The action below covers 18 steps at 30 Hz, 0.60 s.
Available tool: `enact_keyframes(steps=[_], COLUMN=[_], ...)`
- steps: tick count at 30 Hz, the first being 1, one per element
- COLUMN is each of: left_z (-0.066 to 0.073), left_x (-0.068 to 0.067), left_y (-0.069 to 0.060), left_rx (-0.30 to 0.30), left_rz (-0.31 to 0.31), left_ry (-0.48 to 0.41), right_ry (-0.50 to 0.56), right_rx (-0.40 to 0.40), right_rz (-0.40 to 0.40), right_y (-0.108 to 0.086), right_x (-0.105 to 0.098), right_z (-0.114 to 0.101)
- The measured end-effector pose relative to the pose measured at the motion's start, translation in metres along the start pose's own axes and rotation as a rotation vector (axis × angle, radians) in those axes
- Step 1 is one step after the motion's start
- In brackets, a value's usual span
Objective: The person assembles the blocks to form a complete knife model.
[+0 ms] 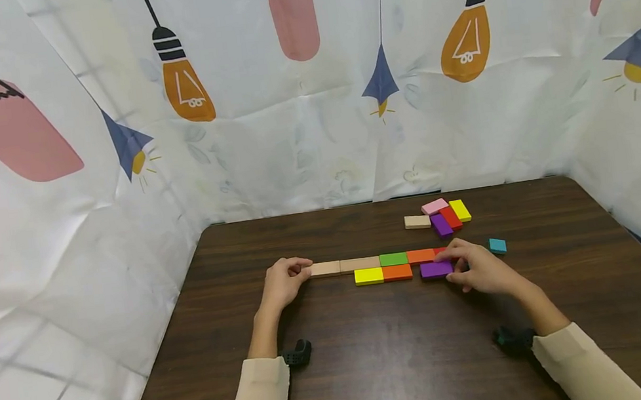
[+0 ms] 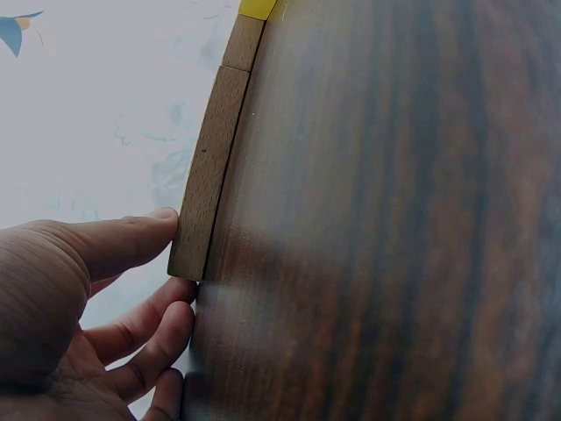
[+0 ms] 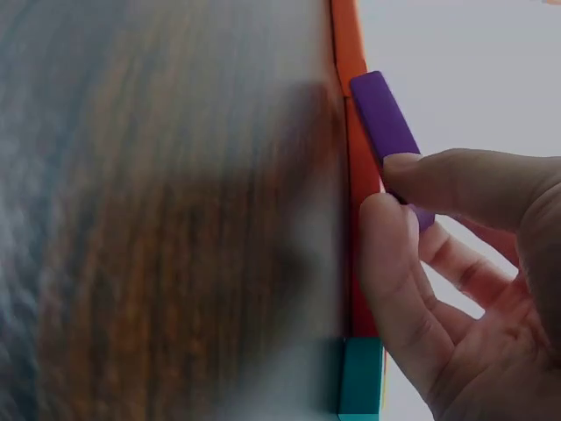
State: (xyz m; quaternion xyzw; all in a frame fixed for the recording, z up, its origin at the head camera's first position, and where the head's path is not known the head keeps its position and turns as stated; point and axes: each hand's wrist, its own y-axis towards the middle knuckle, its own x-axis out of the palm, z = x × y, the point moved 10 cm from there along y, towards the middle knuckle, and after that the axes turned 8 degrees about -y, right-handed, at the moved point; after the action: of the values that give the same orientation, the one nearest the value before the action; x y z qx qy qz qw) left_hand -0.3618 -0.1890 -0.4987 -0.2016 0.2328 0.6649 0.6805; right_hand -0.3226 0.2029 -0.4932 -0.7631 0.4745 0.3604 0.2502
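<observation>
On the dark table a row of blocks runs left to right: two plain wooden blocks (image 1: 325, 268), a green block (image 1: 394, 259), an orange block (image 1: 420, 256) and a red block partly covered by the right hand. In front lie a yellow block (image 1: 369, 276) and a second orange block (image 1: 397, 273). My left hand (image 1: 284, 284) holds the row's left end, its thumb on the wooden block (image 2: 206, 175) and a fingertip by its end. Between thumb and index finger, my right hand (image 1: 476, 266) pinches a purple block (image 3: 386, 118), which looks tilted, right of the front orange one.
Behind the row lie a loose wooden block (image 1: 417, 222) and a cluster with pink (image 1: 435, 206), red (image 1: 450, 218), yellow (image 1: 460, 210) and purple (image 1: 441, 226) blocks. A teal block (image 1: 497, 246) lies right of the right hand. A patterned curtain (image 1: 314, 148) hangs behind the table.
</observation>
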Motion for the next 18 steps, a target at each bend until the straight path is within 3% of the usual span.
enact_keyframes(steps=[7,18], left_z=[0.005,0.003], left_x=[-0.001,0.000], left_y=[-0.002,-0.001], left_rx=[0.012,0.000], left_rz=[-0.003,0.000], left_ry=[-0.002,0.005], right_ry=[-0.051,-0.160], right_rx=[0.022,-0.024], right_rz=[-0.004,0.032], right_y=[0.000,0.000], right_x=[0.000,-0.002], right_z=[0.000,-0.010])
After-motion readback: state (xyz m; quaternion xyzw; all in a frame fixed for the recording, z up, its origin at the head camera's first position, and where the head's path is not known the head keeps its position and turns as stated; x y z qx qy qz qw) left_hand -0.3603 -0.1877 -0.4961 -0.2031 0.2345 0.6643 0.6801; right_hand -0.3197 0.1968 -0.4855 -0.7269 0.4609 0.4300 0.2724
